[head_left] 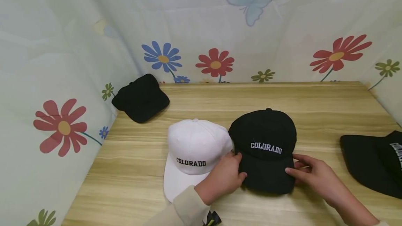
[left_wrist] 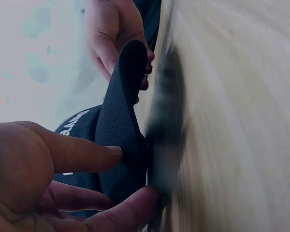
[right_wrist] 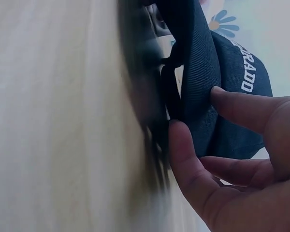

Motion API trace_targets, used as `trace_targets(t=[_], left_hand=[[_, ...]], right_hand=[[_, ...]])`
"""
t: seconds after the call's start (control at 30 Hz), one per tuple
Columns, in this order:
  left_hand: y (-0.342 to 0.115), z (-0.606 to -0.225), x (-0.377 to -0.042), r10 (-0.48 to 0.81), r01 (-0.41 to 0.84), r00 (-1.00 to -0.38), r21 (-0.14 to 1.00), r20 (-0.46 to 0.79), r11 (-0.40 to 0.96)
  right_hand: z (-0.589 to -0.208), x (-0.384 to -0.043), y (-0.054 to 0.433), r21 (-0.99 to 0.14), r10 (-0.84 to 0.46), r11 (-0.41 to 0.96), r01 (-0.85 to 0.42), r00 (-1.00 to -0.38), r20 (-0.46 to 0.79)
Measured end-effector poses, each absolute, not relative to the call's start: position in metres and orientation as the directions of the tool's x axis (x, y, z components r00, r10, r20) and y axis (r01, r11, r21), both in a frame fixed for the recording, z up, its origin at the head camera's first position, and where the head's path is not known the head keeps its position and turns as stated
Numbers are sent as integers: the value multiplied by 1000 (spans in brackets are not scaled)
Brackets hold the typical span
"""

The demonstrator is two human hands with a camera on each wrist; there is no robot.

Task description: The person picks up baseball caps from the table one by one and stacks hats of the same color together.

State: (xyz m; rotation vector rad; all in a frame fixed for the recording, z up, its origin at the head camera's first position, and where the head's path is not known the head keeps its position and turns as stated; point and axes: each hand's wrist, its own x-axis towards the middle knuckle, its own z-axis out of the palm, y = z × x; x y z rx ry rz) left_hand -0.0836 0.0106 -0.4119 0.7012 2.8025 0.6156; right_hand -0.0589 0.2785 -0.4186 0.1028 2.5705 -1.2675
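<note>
Black cap (head_left: 267, 145), one, white "COLORADO" lettering across the front, crown up, brim toward the wearer of the head camera; placed right of centre on a wood-grain table (head_left: 125, 170), between the two hands. Left hand (head_left: 221, 175): grasping the brim's left side, thumb on the upper face, fingers beneath. Right hand (head_left: 317, 177): grasping the brim's right side in like fashion, thumb above, fingers below. Whether any of the brim touches the tabletop cannot be told. White cap (head_left: 194, 145), one, black "COLORADO" lettering, brim toward the wearer and angled slightly left; just beside the held cap, partly covered by the left hand, contact with that hand unclear. Far-left cap (head_left: 141, 98), black, by the table's back left corner, no lettering visible. Right-edge cap (head_left: 370, 159), black, cut by the frame, brim pointing left, part of its white lettering in view. Beige sleeve (head_left: 188, 206), on the left forearm. Backdrop (head_left: 188, 16), pale cloth, printed with red, blue and green flowers and a light-blue butterfly.
</note>
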Motion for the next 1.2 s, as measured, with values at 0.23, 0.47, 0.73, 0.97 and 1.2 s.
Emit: trace_targets(t=[0.23, 0.47, 0.73, 0.97, 1.2], left_hand=[[17, -414, -79, 487, 387, -866, 464, -115, 797], [14, -413, -78, 465, 372, -878, 451, -112, 812], [16, -413, -75, 467, 393, -876, 386, -120, 835], [20, -414, -72, 489, 430, -867, 350, -99, 833], [20, -414, -72, 485, 430, -870, 340, -91, 836]], right_hand=[[-423, -52, 287, -786, -68, 580, 212, -950, -306], [-422, -56, 283, -743, -48, 637, 207, -951, -307], [-422, -57, 279, -657, -31, 738, 155, -965, -262], [-425, -51, 277, -538, -19, 843, 29, -996, -84], [-427, -48, 274, -482, -42, 874, -59, -998, 46]])
